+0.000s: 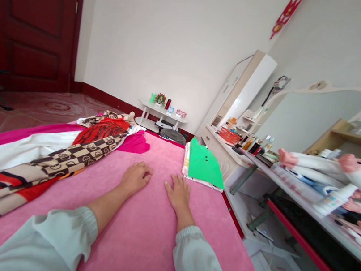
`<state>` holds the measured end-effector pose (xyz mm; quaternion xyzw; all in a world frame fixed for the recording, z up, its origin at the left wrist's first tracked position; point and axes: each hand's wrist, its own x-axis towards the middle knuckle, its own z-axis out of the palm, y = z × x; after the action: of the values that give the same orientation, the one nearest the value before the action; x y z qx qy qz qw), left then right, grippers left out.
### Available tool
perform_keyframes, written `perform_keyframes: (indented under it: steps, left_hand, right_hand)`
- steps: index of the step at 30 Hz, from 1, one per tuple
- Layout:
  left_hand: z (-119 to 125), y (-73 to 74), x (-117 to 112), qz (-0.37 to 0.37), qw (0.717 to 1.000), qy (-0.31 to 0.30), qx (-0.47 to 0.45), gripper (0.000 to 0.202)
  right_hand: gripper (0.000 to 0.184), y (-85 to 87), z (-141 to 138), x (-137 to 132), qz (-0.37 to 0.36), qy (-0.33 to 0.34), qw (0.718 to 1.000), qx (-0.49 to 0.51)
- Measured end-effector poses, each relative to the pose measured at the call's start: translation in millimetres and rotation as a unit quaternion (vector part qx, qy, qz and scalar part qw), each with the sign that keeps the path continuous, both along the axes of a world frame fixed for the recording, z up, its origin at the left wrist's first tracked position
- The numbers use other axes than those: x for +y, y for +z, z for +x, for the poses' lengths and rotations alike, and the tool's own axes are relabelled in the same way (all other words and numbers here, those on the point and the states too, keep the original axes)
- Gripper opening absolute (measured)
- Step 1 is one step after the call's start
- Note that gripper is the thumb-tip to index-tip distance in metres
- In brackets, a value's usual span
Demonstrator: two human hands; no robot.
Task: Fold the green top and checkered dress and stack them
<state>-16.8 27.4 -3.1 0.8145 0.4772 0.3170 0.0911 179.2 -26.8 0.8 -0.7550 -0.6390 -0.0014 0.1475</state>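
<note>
Fingers (146, 169) of the left hand (134, 179) are curving loosely downward, parted from the thumb, and gripping nothing. In the head view, the one picture I am working from, that hand is lying palm down on the pink blanket (136, 246), toward seven o'clock from the centre. At six o'clock I am resting the right hand (179, 193) on the same blanket; its fingers are spreading slightly, a little bent, the thumb standing off to the side, and they are holding nothing either. The two hands are lying near each other yet apart.

Just beyond the right hand, at its one o'clock, a folded green shirt (205, 163) with dark buttons is lying on top of white folded clothes (185, 165). At ten o'clock from the left hand, loose garments are sprawling in a heap: a brown-and-cream checkered garment (77, 158) with red and black bands, a white garment (25, 151) and a magenta garment (137, 142).

Straight up toward twelve, past the blanket's far edge, a low white table (145, 101) is holding a small flowering plant (160, 100). Toward three o'clock I am seeing doll legs (318, 163) jutting over a cluttered tabletop, and at ten a dark red door (37, 19) is standing against the wall.
</note>
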Motion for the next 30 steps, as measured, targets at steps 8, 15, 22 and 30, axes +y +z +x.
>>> perform_keyframes:
  steps: [8,15,22,30]
  left_hand:
    - [-0.5,-1.8,1.9,0.001,1.000,-0.005,-0.009,0.021]
    - [0.1,0.5,1.3,-0.014,1.000,0.000,-0.006,0.021]
    - [0.2,0.4,1.0,-0.022,1.000,0.010,-0.010,0.020]
    - [-0.4,-0.6,1.6,-0.008,1.000,0.004,-0.017,0.020]
  right_hand:
    - [0.054,0.0,0.0,0.5,0.013,0.001,1.000,0.008]
    - [0.053,-0.1,0.7,0.5,0.019,0.005,1.000,0.004]
    - [0.052,-0.4,0.7,1.0,0.014,0.006,1.000,0.008]
    - [0.053,-1.4,1.4,3.1,0.011,0.001,1.000,0.007]
